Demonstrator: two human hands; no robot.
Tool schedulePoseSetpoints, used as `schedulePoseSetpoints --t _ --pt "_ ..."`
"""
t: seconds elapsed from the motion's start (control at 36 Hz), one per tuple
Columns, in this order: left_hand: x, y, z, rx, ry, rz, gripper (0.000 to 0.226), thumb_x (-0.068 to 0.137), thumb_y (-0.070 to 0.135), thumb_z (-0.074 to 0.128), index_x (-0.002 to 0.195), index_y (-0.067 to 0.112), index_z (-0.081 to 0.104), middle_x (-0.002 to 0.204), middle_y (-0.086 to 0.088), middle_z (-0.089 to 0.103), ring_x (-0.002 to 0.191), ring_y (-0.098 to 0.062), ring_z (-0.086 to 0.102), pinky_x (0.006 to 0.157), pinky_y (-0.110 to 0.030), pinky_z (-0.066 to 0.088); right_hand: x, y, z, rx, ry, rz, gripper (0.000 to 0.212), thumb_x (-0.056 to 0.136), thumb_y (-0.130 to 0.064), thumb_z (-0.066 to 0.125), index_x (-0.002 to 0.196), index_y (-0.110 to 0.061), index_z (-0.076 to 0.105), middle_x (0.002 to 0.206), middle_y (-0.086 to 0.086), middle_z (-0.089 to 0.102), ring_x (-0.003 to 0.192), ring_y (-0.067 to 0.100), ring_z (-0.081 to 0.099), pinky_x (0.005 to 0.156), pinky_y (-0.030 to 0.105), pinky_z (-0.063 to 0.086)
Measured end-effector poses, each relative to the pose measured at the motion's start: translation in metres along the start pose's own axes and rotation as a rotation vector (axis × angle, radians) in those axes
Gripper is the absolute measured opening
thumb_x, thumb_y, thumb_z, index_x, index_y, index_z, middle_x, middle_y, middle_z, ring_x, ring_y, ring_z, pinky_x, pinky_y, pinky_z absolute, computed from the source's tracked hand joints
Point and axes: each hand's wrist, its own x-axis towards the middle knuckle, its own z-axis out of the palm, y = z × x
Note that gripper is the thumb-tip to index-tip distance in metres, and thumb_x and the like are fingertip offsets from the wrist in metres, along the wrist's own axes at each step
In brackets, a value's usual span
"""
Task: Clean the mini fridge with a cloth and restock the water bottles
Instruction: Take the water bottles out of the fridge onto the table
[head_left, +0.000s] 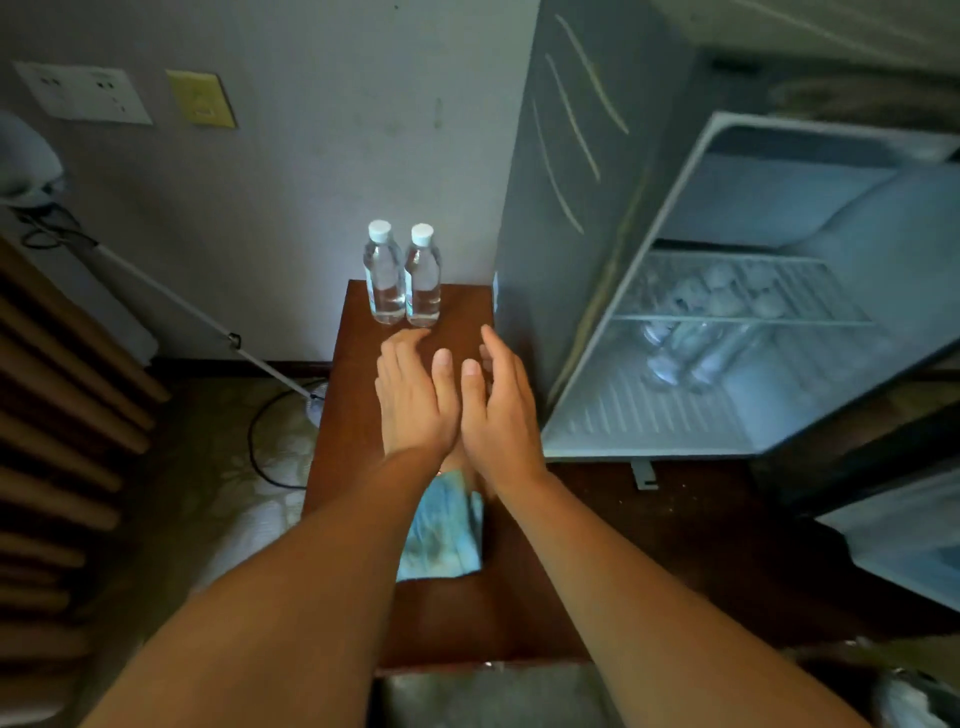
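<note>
Two clear water bottles with white caps, one on the left (385, 275) and one on the right (423, 278), stand side by side at the far end of a brown wooden table (467, 306). My left hand (413, 395) and my right hand (501, 410) hover just short of them, thumbs almost touching, fingers spread, holding nothing. A folded light-blue cloth (444, 525) lies on the table under my wrists. To the right the mini fridge (571, 208) stands with its door open; several bottles (691, 348) rest inside beneath a wire shelf (737, 291).
The fridge door (904, 540) swings out at the lower right. A floor fan's white pole (171, 296) and black cable (254, 441) stand left of the table. Wooden slats (57, 415) fill the left edge. Wall sockets (83, 91) sit high on the wall.
</note>
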Motion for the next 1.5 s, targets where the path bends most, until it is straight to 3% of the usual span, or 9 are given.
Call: schedulePoseSetpoints --t 0.28,0.53,0.67,0.86,1.11,1.22,1.36,1.44,1.5 --pt "-0.091 0.08 0.039 0.07 0.108 0.047 0.036 0.102 0.034 0.041 0.116 0.003 0.051 0.115 -0.015 0.052 0.106 -0.032 0.051 0.094 -0.043 0.039 -0.049 0.032 -0.122 -0.047 -0.033 -0.072 0.038 0.107 -0.031 0.044 0.139 -0.014 0.055 0.13 0.005 0.057 0.12 0.015 0.054 0.101 0.018 0.037" --pt "-0.111 0.132 0.113 0.098 -0.055 0.117 0.043 0.1 0.041 0.037 0.115 0.005 0.053 0.115 -0.013 0.051 0.105 -0.031 0.048 0.094 -0.041 0.034 -0.034 0.083 -0.186 -0.089 0.122 0.052 0.041 0.105 -0.032 0.047 0.14 -0.011 0.051 0.136 0.006 0.054 0.123 0.017 0.052 0.098 0.017 0.035" --pt "-0.1 0.133 0.16 -0.044 -0.142 0.139 0.042 0.102 0.04 0.039 0.12 0.004 0.05 0.117 -0.01 0.048 0.111 -0.026 0.05 0.1 -0.041 0.041 -0.014 0.116 -0.205 -0.076 0.194 0.201 0.05 0.105 -0.037 0.046 0.149 -0.015 0.04 0.143 0.008 0.044 0.131 0.021 0.045 0.11 0.034 0.039" --pt "-0.064 0.131 0.226 -0.128 -0.21 0.134 0.04 0.104 0.033 0.044 0.127 0.001 0.048 0.122 -0.011 0.049 0.114 -0.023 0.05 0.101 -0.036 0.042 0.034 0.159 -0.222 -0.024 0.316 0.293 0.055 0.104 -0.043 0.045 0.153 -0.021 0.034 0.148 0.004 0.041 0.135 0.014 0.041 0.104 0.025 0.038" --pt "-0.028 0.129 0.277 -0.211 -0.433 -0.015 0.084 0.095 0.064 0.029 0.156 0.008 0.02 0.16 -0.011 0.026 0.148 -0.023 0.027 0.122 -0.041 0.026 0.095 0.195 -0.223 0.101 0.359 0.285 0.073 0.099 -0.05 0.054 0.158 -0.022 0.023 0.162 0.002 0.033 0.148 0.017 0.034 0.118 0.048 0.035" --pt "-0.02 0.129 0.29 -0.311 -0.388 0.008 0.076 0.098 0.06 0.035 0.158 0.017 0.018 0.155 0.008 0.027 0.142 0.002 0.021 0.115 -0.019 0.018 0.104 0.198 -0.22 0.091 0.391 0.205 0.071 0.096 -0.05 0.057 0.156 -0.027 0.026 0.157 -0.004 0.039 0.144 0.009 0.038 0.118 0.042 0.036" --pt "-0.016 0.129 0.3 -0.368 -0.316 0.002 0.063 0.097 0.058 0.042 0.148 0.024 0.03 0.145 0.004 0.044 0.133 -0.008 0.044 0.106 -0.009 0.03 0.109 0.203 -0.219 0.103 0.408 0.159 0.071 0.094 -0.054 0.055 0.153 -0.023 0.032 0.155 0.0 0.039 0.145 0.009 0.034 0.117 0.022 0.028" --pt "-0.016 0.137 0.296 -0.427 -0.248 -0.016 0.059 0.095 0.066 0.045 0.14 0.03 0.034 0.132 0.038 0.045 0.123 0.018 0.043 0.098 -0.003 0.033 0.106 0.202 -0.216 0.084 0.417 0.162 0.069 0.09 -0.064 0.053 0.146 -0.025 0.041 0.144 0.005 0.044 0.134 0.01 0.041 0.102 0.0 0.025" --pt "-0.016 0.139 0.291 -0.43 -0.228 -0.018 0.063 0.093 0.073 0.041 0.138 0.029 0.036 0.123 0.044 0.045 0.113 0.028 0.04 0.09 0.005 0.028 0.102 0.201 -0.215 0.101 0.439 0.15 0.067 0.089 -0.069 0.053 0.139 -0.024 0.047 0.135 0.007 0.048 0.125 0.01 0.048 0.093 -0.003 0.03"
